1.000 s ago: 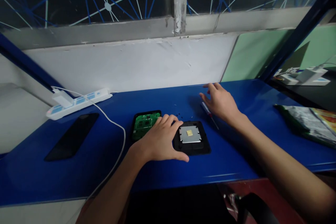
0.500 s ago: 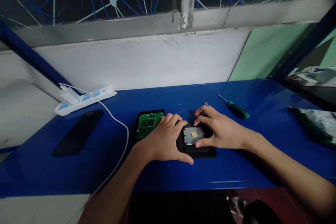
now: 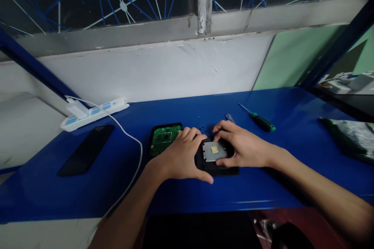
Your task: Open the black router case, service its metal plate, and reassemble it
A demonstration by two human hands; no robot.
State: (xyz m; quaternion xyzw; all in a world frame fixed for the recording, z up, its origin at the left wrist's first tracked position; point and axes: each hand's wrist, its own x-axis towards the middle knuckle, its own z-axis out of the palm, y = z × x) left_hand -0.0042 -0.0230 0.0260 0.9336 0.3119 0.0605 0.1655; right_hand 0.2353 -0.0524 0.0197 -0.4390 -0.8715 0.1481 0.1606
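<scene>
A black plastic casing [image 3: 224, 170] lies on the blue bench top, with a silver metal plate [image 3: 209, 155] inside it bearing a small yellowish square pad. My left hand [image 3: 185, 155] holds the casing at its left side, fingers at the far edge and thumb stretched along the near edge. From the right, my right hand [image 3: 238, 144] reaches over the casing; its thumb and curled fingers grip the metal plate at its near and far edges. Partly behind my left fingers sits a second black housing with a green circuit board [image 3: 163, 138] in it.
Behind the hands lie small dark bits, likely screws, and a small clear item [image 3: 230, 118]. A green-and-black screwdriver [image 3: 261, 121] is to the right. At left are a black phone-like slab [image 3: 87, 149], a white power strip [image 3: 96, 114] and its cable [image 3: 137, 138]. A silvery bag [image 3: 350, 134] rests far right.
The view has shifted slightly. Both hands keep almost the same pose around the casing and plate, and a little more of the clear item shows behind my right hand.
</scene>
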